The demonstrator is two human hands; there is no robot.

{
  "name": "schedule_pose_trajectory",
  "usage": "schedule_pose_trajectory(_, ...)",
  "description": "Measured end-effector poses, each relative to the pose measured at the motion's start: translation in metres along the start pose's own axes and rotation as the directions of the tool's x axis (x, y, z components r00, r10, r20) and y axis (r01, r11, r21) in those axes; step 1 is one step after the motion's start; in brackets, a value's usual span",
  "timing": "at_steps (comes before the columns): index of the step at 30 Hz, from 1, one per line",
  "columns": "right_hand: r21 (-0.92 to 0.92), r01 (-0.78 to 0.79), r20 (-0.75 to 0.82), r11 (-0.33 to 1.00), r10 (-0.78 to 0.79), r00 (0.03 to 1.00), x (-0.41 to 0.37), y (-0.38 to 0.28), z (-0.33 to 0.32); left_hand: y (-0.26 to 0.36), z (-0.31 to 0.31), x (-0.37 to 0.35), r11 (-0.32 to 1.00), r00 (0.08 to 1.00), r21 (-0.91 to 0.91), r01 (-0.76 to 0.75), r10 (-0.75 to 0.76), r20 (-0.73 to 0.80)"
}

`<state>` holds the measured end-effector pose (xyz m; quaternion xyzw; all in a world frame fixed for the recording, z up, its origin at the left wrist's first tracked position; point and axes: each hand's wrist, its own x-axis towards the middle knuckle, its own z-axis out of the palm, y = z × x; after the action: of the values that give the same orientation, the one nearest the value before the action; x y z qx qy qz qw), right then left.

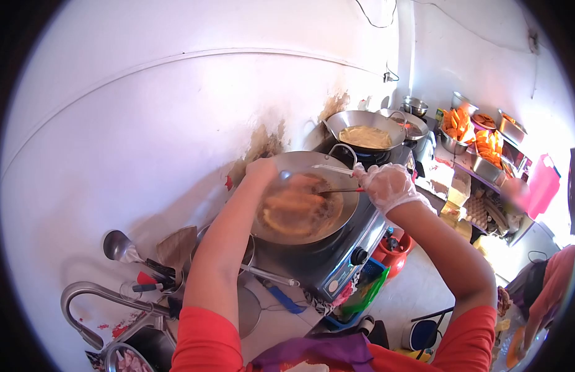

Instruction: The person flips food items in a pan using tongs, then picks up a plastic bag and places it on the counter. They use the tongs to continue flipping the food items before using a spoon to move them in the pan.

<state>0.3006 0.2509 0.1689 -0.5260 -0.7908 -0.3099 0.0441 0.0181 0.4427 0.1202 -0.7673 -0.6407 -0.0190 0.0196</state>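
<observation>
A wide metal wok [347, 218] sits on the gas stove [328, 276], with browned pieces of food [294, 208] frying in bubbling oil. My bare left hand [261, 168] is at the wok's far left rim, its fingers mostly hidden behind the wrist; a small blurred shiny spot shows beside it. My right hand [390, 186], in a clear plastic glove, is closed at the wok's right side. It grips a utensil with a dark shaft and red on its handle [360, 190], the far end dipping into the oil. A slim silvery piece [333, 168] also extends from its fingers over the wok.
Behind stands a second wok [365, 136] with pale frying food. Bowls of orange food [458, 127] line the right-hand shelf. A ladle [118, 246], faucet [114, 291] and sink [148, 344] are at lower left. A red gas cylinder [396, 248] stands below; another person's arm [551, 288] shows at right.
</observation>
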Motion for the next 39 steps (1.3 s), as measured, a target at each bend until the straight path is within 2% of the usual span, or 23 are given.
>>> schedule_pose_trajectory(2, -0.012, -0.007, 0.023, 1.000, 0.008, 1.000, 0.002, -0.001, 0.001, -0.004, 0.003, 0.005, 0.999, 0.999, -0.046, -0.005, 0.007, 0.040)
schedule_pose_trajectory(8, 0.051, -0.014, 0.001, 0.999, 0.014, 1.000, 0.004, 0.001, -0.003, -0.016, -0.003, 0.006, 0.999, 0.998, -0.007, -0.047, 0.047, 0.052)
schedule_pose_trajectory(12, 0.017, 0.007, -0.038, 1.000, -0.006, 0.999, 0.008, 0.000, 0.002, -0.010, -0.028, -0.021, 0.998, 0.998, -0.058, -0.008, 0.012, 0.063)
schedule_pose_trajectory(14, 0.019, 0.017, -0.068, 1.000, -0.016, 0.998, 0.012, 0.000, 0.010, -0.010, -0.036, -0.036, 0.996, 0.998, -0.085, -0.027, 0.031, 0.046)
schedule_pose_trajectory(17, 0.016, 0.021, -0.069, 1.000, -0.020, 0.997, 0.013, -0.002, 0.010, -0.004, -0.042, -0.057, 0.995, 0.995, 0.012, -0.098, 0.097, 0.029)
schedule_pose_trajectory(20, -0.020, 0.019, -0.043, 1.000, -0.020, 0.999, 0.011, -0.003, 0.005, 0.000, -0.037, -0.067, 0.995, 0.994, -0.032, -0.098, 0.097, -0.042)
schedule_pose_trajectory(23, 0.011, 0.002, -0.031, 1.000, -0.002, 1.000, 0.008, 0.000, -0.003, 0.012, -0.045, -0.083, 0.994, 0.987, 0.021, -0.108, 0.110, -0.121)
schedule_pose_trajectory(32, -0.024, -0.076, -0.033, 0.997, 0.075, 0.997, -0.006, 0.003, -0.002, 0.043, -0.045, -0.099, 0.958, 0.953, 0.169, -0.233, 0.259, -0.156)
schedule_pose_trajectory(35, 0.011, -0.090, 0.002, 0.996, 0.090, 0.996, -0.010, 0.002, -0.001, 0.047, -0.037, -0.122, 0.906, 0.888, 0.279, -0.319, 0.388, -0.248)
schedule_pose_trajectory(39, 0.047, -0.072, -0.027, 0.996, 0.073, 0.997, -0.017, 0.006, 0.005, 0.046, -0.003, -0.128, 0.922, 0.892, 0.217, -0.320, 0.370, -0.257)
